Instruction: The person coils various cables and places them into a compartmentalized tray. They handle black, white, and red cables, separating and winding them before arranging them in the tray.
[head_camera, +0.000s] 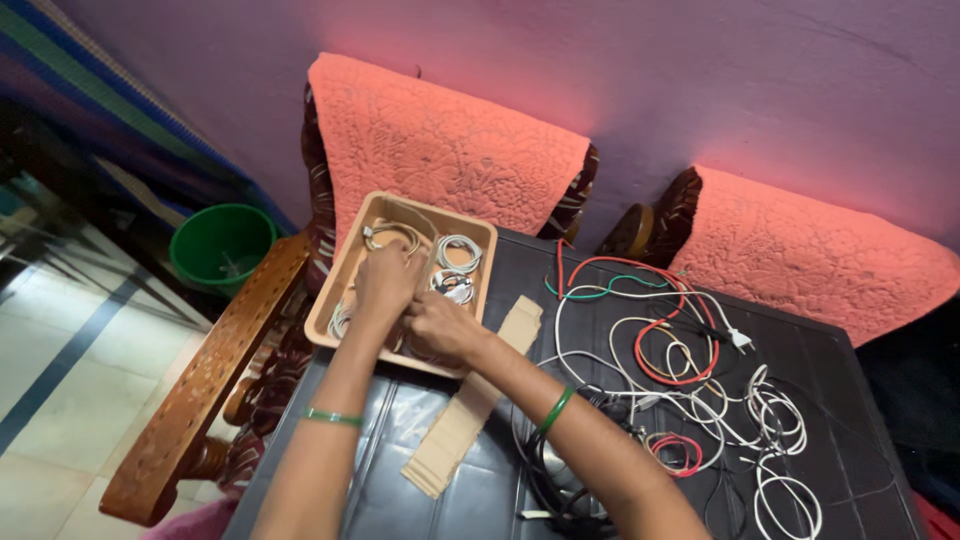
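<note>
A tan tray (338, 296) sits at the far left corner of a dark table (800, 360) and holds several coiled white cables (458, 252). Both of my hands reach into it. My left hand (386, 282) is over the tray's middle with its fingers curled on a coil that it mostly hides. My right hand (440, 328) is at the tray's near side, fingers bent down onto the same bundle. Each wrist wears a green bangle.
A tangle of loose white, red, green and black cables (670, 370) covers the table's right half. A strip of folded cardboard (475, 405) lies beside the tray. Two pink-cushioned wooden chairs (450, 150) stand behind, against a purple wall. A green bucket (220, 245) is on the tiled floor at left.
</note>
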